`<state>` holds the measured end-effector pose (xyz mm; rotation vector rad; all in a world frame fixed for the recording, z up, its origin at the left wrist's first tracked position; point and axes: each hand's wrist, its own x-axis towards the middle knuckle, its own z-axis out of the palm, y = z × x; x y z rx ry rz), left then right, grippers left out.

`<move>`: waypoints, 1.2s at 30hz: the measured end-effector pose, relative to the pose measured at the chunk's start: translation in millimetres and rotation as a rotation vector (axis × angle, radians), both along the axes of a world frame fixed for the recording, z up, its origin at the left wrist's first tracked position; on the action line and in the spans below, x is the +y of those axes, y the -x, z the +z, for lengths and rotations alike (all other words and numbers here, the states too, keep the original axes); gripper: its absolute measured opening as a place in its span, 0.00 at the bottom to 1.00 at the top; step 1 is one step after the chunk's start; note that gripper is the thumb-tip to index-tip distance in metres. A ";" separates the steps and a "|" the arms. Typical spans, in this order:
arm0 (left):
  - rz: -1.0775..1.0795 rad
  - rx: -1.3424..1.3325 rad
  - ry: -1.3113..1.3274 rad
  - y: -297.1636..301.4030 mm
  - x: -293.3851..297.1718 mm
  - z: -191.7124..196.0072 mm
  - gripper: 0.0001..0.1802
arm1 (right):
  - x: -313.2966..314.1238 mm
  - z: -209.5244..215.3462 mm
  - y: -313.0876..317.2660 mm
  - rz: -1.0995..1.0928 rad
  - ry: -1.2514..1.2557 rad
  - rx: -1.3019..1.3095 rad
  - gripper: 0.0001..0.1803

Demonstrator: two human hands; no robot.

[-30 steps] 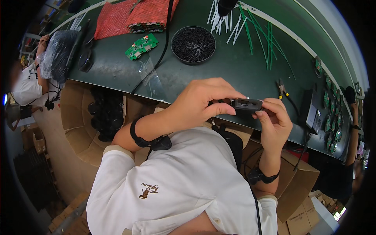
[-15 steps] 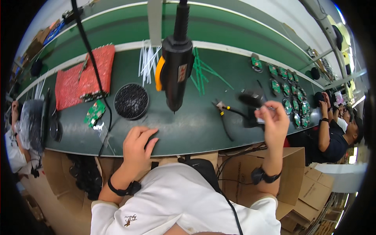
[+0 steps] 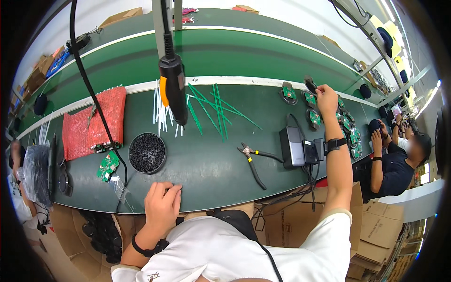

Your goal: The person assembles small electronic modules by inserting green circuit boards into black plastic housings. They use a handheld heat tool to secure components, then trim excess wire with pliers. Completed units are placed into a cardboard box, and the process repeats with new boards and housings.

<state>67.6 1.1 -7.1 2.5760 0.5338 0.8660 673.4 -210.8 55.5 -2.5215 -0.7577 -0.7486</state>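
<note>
My right hand reaches to the far right of the bench and pinches a dark round disc-shaped part between thumb and fingers. Right beside it lie several round black housings with green circuit boards. My left hand rests at the bench's near edge, its fingers curled in, with nothing visible in them. Close to it stands a round tub of small black pieces. A black electric screwdriver with an orange lever hangs over the bench, untouched.
Cutters with black-yellow handles lie mid-bench, left of a black-grey box-shaped device with cables. White strips and green strips lie behind. Red bubble wrap and loose green boards are left. A co-worker sits right.
My right hand has moved away and to the right with the dark round part, over to the housings. The fingers of my left hand have drawn together. The view has shifted.
</note>
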 end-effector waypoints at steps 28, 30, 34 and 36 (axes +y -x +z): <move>0.069 -0.024 -0.073 -9.7 -9.1 0.9 0.11 | -199.1 -42.7 -115.5 -0.397 0.361 -0.100 0.11; 0.092 -0.026 -0.073 -7.3 -9.8 -0.6 0.11 | -183.8 -36.6 -112.1 -0.431 0.360 0.003 0.14; 0.101 0.000 -0.101 0.6 -6.9 -8.7 0.08 | -152.7 -6.2 -90.3 -0.305 0.264 -0.019 0.22; 0.061 -0.006 -0.115 0.9 -2.8 -14.4 0.06 | -157.3 1.3 -78.1 -0.198 0.139 0.029 0.19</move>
